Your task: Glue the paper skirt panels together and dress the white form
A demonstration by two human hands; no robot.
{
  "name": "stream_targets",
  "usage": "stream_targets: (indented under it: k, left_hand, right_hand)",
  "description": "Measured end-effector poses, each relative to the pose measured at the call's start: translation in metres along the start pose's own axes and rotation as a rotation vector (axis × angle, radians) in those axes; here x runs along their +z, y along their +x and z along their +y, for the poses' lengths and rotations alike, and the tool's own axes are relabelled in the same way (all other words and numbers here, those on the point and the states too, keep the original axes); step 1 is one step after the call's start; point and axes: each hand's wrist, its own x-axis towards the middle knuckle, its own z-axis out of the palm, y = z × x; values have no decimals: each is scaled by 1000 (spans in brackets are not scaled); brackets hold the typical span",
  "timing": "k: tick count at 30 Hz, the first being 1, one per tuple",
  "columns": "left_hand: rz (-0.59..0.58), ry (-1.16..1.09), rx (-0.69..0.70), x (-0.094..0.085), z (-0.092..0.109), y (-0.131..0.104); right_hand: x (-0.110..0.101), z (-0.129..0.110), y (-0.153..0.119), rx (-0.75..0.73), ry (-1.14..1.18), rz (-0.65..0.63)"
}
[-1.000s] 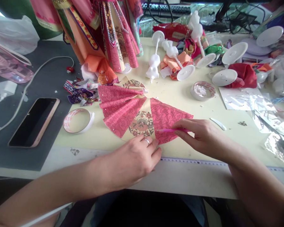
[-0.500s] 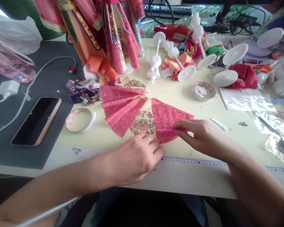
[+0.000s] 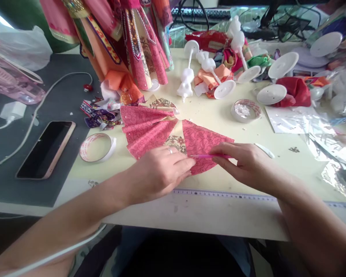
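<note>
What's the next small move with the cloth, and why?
I'd probably press the cloth lightly with the left hand, holding the pink stick still in the right hand. The stick's tip is right by the left fingers, near where floral and pink panels meet, and the cloth's folded left side might shift.

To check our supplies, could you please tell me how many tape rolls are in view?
2: one tape roll left of the pink pleated fabric, the second roll, holding white scraps, beyond the right hand. More may be hidden.
</note>
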Motion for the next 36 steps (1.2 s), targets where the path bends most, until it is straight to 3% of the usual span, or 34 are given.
stream_targets:
  k: [4, 6, 12, 15, 23, 28, 36]
  left_hand:
    - [-5, -50, -12, 4, -3, 2]
    - [-23, -76, 24, 8, -3, 3]
    - [-79, -72, 163, 17, 4, 2]
    - [-137, -55, 166, 18, 6, 1]
    - [-65, 9, 138, 22, 4, 0]
    - [-89, -24, 149, 20, 7, -1]
    - [10, 2, 139, 23, 2, 2]
  right_hand:
    - [1, 0, 0, 30, 30, 27]
    - [1, 0, 1, 71, 100, 100]
    - [-13, 9, 6, 268, 719, 625]
    - [-19, 17, 9, 334, 889, 747]
    - [-22, 23, 9, 362, 1055, 744]
    - [-22, 20, 9, 359, 1075, 725]
    - [-22, 18, 9, 352, 1096, 704]
